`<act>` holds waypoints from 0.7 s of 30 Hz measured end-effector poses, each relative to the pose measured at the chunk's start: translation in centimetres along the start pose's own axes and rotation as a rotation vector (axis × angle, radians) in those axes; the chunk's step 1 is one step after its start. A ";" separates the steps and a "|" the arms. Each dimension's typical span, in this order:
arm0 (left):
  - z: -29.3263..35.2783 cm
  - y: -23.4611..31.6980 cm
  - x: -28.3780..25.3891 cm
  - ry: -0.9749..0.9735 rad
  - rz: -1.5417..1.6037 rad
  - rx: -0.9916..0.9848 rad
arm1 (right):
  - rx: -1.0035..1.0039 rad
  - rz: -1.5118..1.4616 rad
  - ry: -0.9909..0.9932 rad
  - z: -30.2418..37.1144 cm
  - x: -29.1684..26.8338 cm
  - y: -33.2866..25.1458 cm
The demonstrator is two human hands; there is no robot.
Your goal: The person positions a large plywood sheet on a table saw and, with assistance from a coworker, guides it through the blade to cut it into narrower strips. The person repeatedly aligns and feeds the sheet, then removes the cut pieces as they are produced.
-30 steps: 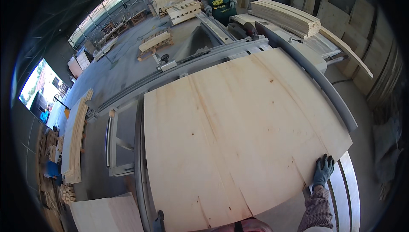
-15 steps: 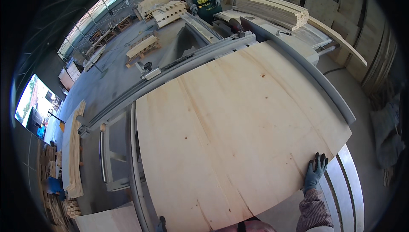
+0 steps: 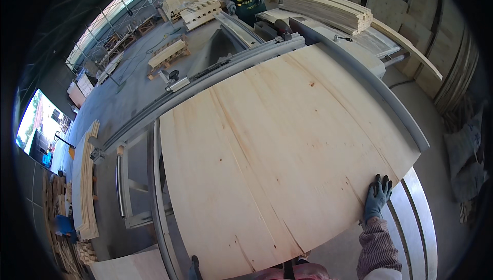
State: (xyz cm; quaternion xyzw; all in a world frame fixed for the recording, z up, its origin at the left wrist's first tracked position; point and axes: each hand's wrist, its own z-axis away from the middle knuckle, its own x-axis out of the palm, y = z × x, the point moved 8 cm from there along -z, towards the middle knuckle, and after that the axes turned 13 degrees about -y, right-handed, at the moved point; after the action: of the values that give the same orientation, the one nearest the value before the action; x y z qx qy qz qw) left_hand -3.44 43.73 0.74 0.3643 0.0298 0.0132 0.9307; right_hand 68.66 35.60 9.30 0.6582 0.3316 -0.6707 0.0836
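Right hand (image 3: 378, 199) lies flat, gripping nothing, on the wooden sheet (image 3: 282, 162) beside the grey fence (image 3: 376, 80); left hand (image 3: 194, 268) (mostly hidden, grip unclear) is at its near-left corner; seemingly positioning, calling for even pressure.

Your gloved right hand (image 3: 378, 198) lies on the wood sheet (image 3: 287, 162) at its near edge — your left hand (image 3: 194, 268), partly visible, meets the near-left corner; a grey fence (image 3: 379, 86) lines the right side.
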 end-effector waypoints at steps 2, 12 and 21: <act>0.1 -0.3 0.1 -0.004 0.004 0.004 | 0.000 -0.017 0.004 -0.3 0.3 -0.2; 0.3 -1.4 -0.7 -0.005 0.061 0.100 | 0.062 0.038 -0.024 -1.2 1.1 -0.7; -0.7 -2.2 -1.3 0.063 0.019 0.253 | 0.096 0.035 -0.082 -1.1 0.3 -1.0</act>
State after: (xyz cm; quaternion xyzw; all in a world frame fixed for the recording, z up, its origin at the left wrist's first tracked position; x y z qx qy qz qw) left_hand -4.80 42.49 -1.23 0.4786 0.0570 0.0295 0.8757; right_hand 68.98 37.05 9.45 0.6391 0.2840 -0.7106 0.0771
